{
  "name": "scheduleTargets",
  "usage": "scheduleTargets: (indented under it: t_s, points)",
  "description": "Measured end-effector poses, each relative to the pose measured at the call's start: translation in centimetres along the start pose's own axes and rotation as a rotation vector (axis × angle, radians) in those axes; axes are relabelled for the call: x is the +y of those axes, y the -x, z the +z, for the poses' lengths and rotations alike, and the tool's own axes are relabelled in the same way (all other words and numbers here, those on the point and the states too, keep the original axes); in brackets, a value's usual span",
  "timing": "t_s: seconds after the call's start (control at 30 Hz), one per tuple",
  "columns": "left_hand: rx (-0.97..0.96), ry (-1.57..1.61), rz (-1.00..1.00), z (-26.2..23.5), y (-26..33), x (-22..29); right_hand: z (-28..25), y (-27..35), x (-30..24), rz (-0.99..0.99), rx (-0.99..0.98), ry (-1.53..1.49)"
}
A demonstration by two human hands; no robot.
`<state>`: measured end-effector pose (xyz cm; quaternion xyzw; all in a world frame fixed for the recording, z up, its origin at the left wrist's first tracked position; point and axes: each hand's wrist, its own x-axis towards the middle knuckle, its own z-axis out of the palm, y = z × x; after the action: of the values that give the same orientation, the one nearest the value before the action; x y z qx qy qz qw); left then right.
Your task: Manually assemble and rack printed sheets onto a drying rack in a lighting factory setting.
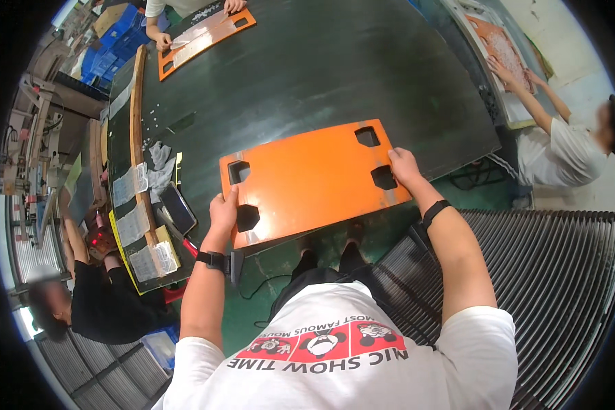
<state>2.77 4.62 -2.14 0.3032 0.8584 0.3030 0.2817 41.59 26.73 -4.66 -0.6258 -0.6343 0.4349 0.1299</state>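
An orange rectangular board (311,181) with dark cut-out holes near its two short sides lies between my hands, at the near edge of the dark table. My left hand (223,210) grips its left end, the thumb over the top face and the other fingers hidden beneath. My right hand (404,167) is closed on the right end beside the cut-outs. Strips of clear tape show near both ends. The board's near edge reaches past the table edge, over the green floor.
The dark table (287,82) bears a wooden strip (138,116), clear plastic sheets (130,225), a grey cloth (160,171) and a phone-like dark slab (178,208) at left. A co-worker handles another orange board (208,44) at the far side. Dark metal racks (512,273) stand right.
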Motion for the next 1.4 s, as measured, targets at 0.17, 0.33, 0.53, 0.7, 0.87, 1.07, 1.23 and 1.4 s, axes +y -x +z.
scheduleTargets:
  t_s: [0.17, 0.33, 0.53, 0.7, 0.87, 1.07, 1.23, 1.4]
  points:
    - [-0.083, 0.15, -0.147, -1.7, 0.1, 0.4, -0.2, 0.3, -2.0, -0.044, 0.015, 0.077]
    - [-0.178, 0.619, -0.208, -3.5, 2.9, 8.1, -3.3, 0.6, -3.4, -0.485, 0.435, -0.146]
    - [-0.33, 0.636, 0.266, -7.0, 7.7, 17.5, -10.5, 1.2, -7.9, -0.534, 0.676, -0.133]
    - [-0.162, -0.009, 1.406, -3.4, 10.3, 22.5, -11.7, 5.4, -10.8, -0.084, 0.262, -1.295]
    - [0.057, -0.093, 1.741, 3.3, 10.2, 26.0, -11.0, 15.3, -8.2, -0.174, 0.019, -1.613]
    - [-0.199, -0.232, 1.903, 10.3, 9.2, 28.4, -9.1, 19.2, -5.9, 0.006, -0.142, -1.457]
    - [-0.248, -0.369, 1.673, 13.9, 11.3, 28.7, -7.4, 16.5, 0.2, 0.396, -0.122, -1.538]
    - [-0.516, -0.26, 1.384, 10.9, 12.0, 20.2, -7.3, 9.9, 5.8, 0.477, -0.006, -1.362]
